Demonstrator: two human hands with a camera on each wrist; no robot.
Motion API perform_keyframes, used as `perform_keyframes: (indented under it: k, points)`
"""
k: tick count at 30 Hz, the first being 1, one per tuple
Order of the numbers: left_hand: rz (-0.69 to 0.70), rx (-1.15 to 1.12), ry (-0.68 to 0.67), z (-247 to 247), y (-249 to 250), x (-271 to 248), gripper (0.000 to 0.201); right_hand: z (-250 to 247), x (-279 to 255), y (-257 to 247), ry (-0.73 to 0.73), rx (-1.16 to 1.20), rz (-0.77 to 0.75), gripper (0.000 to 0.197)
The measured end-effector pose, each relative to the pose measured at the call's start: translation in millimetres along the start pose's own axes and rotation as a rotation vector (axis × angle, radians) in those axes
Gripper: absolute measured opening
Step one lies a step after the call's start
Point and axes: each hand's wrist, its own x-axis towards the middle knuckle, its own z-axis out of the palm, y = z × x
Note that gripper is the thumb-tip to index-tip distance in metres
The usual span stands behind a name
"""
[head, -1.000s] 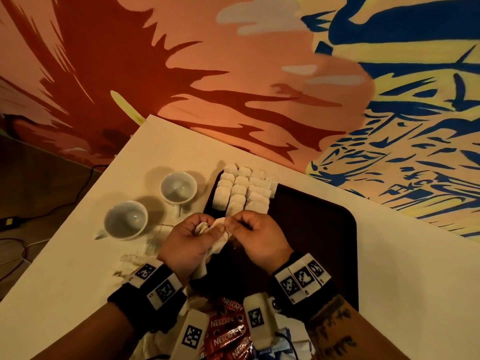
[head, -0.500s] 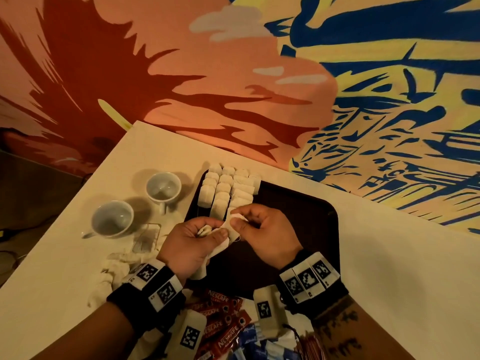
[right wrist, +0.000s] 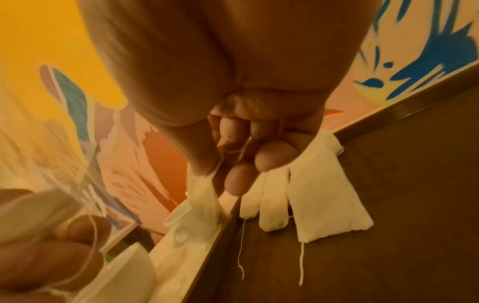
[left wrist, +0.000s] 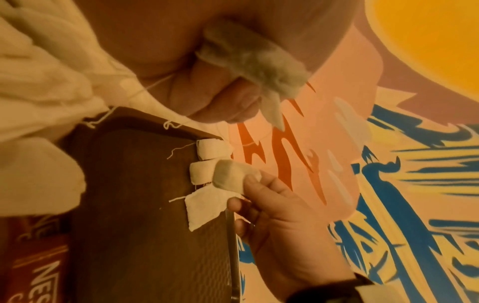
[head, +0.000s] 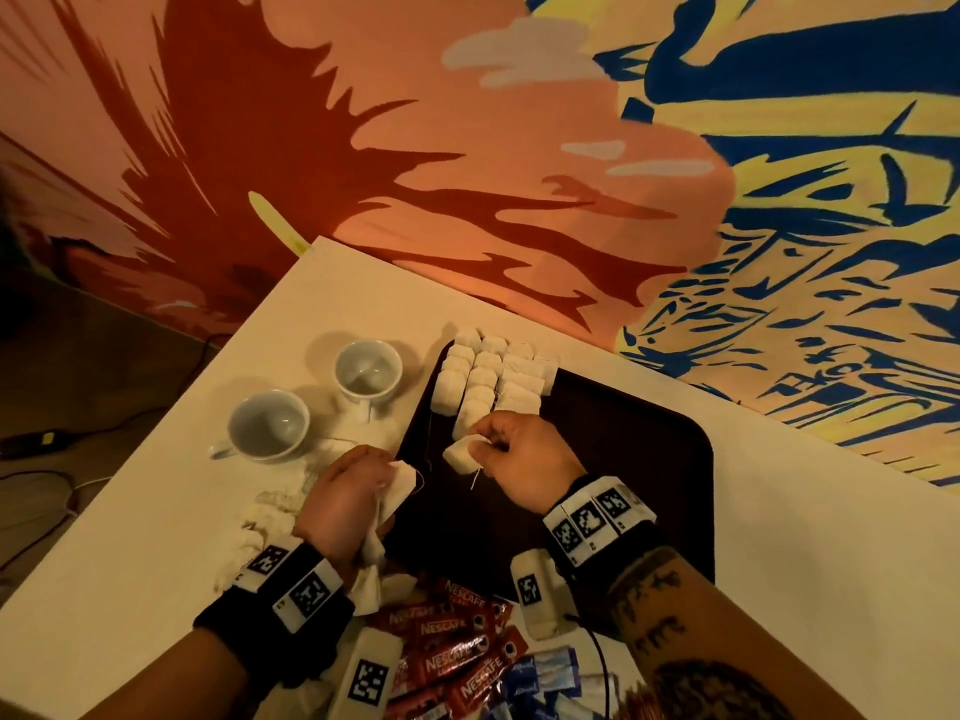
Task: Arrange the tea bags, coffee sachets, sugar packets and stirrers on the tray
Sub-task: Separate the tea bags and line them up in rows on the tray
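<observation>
A dark brown tray (head: 639,459) lies on the white table, with rows of white tea bags (head: 488,376) filling its far left corner. My right hand (head: 480,446) pinches a single tea bag (head: 460,455) just in front of those rows, its string dangling. In the right wrist view that tea bag (right wrist: 204,196) hangs from my thumb and finger beside the laid rows (right wrist: 324,194). My left hand (head: 392,475) grips a bunch of tea bags (head: 370,556) over the tray's left edge. Red coffee sachets (head: 457,646) and blue sugar packets (head: 537,678) lie near me.
Two white cups (head: 267,426) (head: 368,374) stand left of the tray. Loose tea bags (head: 265,517) lie on the table near my left wrist. Brown stirrers (head: 641,706) show at the bottom edge. A painted wall runs close behind the table. The tray's right part is bare.
My hands have come apart. The right hand has drawn one tea bag out of the bunch in the left hand and moved it toward the rows.
</observation>
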Motion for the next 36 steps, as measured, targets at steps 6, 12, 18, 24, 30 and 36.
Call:
perform_keyframes:
  k: [6, 12, 18, 24, 30, 36]
  points:
    - [0.048, -0.107, 0.014, -18, -5, 8, 0.027, 30, 40, -13, -0.226, -0.247, 0.002, 0.004]
    - [0.05, -0.126, 0.025, -32, -7, 22, 0.02, 40, 83, -7, -0.104, -0.335, 0.077, 0.008]
    - [0.018, -0.225, 0.008, -32, -3, 27, 0.021, 31, 104, -7, -0.069, -0.342, 0.102, 0.007]
    - [0.059, -0.115, 0.004, -26, -1, 30, 0.01, 26, 111, -9, -0.033, -0.347, 0.105, 0.005]
    - [0.076, -0.056, -0.023, -23, -4, 36, 0.008, 25, 117, -10, -0.019, -0.334, 0.145, 0.008]
    - [0.099, -0.049, -0.038, -17, -5, 38, 0.012, 22, 112, -11, -0.001, -0.298, 0.158, 0.023]
